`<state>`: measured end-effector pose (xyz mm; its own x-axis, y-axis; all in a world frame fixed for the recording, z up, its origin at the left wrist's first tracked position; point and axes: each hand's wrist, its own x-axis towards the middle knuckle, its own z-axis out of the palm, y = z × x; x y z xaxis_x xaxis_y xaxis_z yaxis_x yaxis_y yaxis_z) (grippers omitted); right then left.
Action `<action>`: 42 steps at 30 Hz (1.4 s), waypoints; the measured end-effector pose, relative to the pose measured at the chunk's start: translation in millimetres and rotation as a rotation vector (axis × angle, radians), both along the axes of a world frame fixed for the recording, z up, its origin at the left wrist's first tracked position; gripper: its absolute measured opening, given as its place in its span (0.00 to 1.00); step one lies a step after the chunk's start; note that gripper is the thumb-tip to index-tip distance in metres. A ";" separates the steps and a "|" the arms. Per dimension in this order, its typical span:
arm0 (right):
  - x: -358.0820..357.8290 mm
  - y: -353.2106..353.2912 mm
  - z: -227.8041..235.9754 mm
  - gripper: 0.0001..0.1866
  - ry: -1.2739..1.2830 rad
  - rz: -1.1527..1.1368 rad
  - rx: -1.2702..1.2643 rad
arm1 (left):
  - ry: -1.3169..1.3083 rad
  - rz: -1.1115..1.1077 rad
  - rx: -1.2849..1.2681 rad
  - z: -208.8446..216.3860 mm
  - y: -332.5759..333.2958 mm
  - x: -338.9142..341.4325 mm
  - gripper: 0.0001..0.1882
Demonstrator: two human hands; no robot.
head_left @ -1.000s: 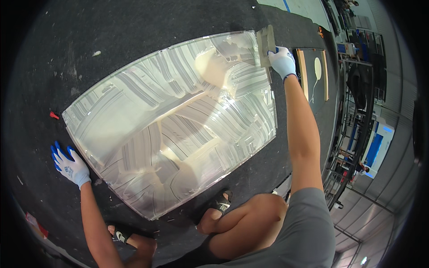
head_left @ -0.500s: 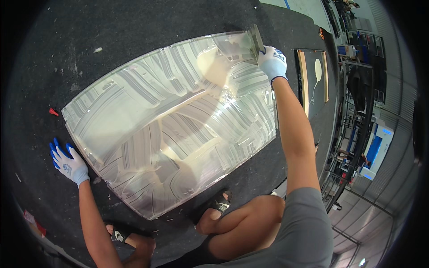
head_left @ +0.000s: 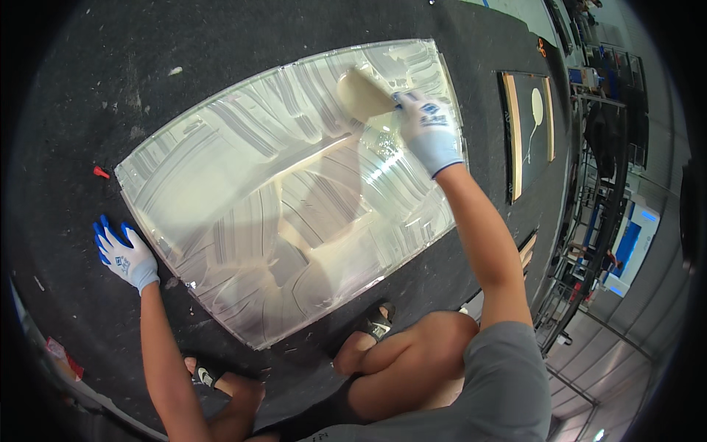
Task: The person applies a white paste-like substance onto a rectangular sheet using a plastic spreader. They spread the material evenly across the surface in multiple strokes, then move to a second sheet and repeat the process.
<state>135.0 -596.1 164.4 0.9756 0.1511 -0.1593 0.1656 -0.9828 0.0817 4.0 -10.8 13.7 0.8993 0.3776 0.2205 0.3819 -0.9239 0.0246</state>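
- Panel (head_left: 317, 215): large, curved along its far edge, lies on the black ground covering (head_left: 221, 40) in front of the person; its upper face carries a streaked, pale coating (head_left: 199, 210).
- Right hand (head_left: 428, 131): white glove with blue fingertips, fingers closed around the near end of a flat spreader (head_left: 366, 94), above the panel's far right portion.
- Spreader: tilted and motion-blurred; whether its edge touches the coating cannot be confirmed.
- Left hand (head_left: 127, 252): matching glove, fingers spread, back upward, on the ground covering just beside the panel's left edge.
- Red object (head_left: 101, 172): small, near the panel's left corner.
- Orange-handled scissors (head_left: 542, 48): well apart, far right.
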 end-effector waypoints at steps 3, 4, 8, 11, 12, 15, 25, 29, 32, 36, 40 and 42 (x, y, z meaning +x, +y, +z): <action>-49.1 23.4 -22.7 0.17 0.044 0.096 -0.013 | -0.048 -0.024 -0.007 1.8 -2.8 1.7 0.30; -68.3 22.2 -18.8 0.17 0.009 0.150 0.022 | -0.024 -0.002 -0.011 1.7 -2.8 2.7 0.30; -123.2 9.6 15.1 0.18 0.171 0.176 0.032 | -0.015 0.007 0.012 -2.2 -1.4 1.3 0.31; -110.3 -5.4 26.5 0.15 0.059 0.238 0.029 | -0.043 -0.013 0.013 -4.8 0.8 0.0 0.31; -96.0 -10.8 22.1 0.14 -0.031 0.281 0.025 | -0.041 -0.005 0.002 -5.1 1.3 0.1 0.32; -40.4 -27.8 -3.5 0.15 -0.235 0.162 0.089 | -0.003 0.043 0.024 -5.5 -1.1 0.4 0.33; -151.9 105.6 -23.6 0.10 0.290 -0.041 0.160 | 0.037 0.071 0.015 -1.7 -6.7 1.4 0.32; -193.0 176.9 -7.8 0.10 0.403 0.060 0.333 | 0.058 0.061 0.082 4.3 -5.0 5.0 0.32; -206.2 209.6 2.8 0.12 0.396 0.025 0.396 | 0.128 0.020 0.122 9.8 0.4 9.5 0.31; -202.7 201.9 4.4 0.17 0.448 -0.195 0.508 | 0.321 -0.221 0.120 35.6 39.2 22.8 0.35; -180.6 114.3 -13.6 0.25 0.522 -0.415 0.528 | 0.682 -0.538 0.006 90.0 107.8 22.5 0.29; -181.9 50.8 -18.7 0.32 0.408 -0.497 0.361 | 0.730 -0.636 -0.064 121.5 137.3 -8.5 0.27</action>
<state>-46.8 -545.3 145.8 0.8166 -0.1813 -0.5479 -0.3579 -0.9039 -0.2343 -4.5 126.5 135.2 0.8472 -0.2343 -0.4768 -0.2469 -0.9683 0.0372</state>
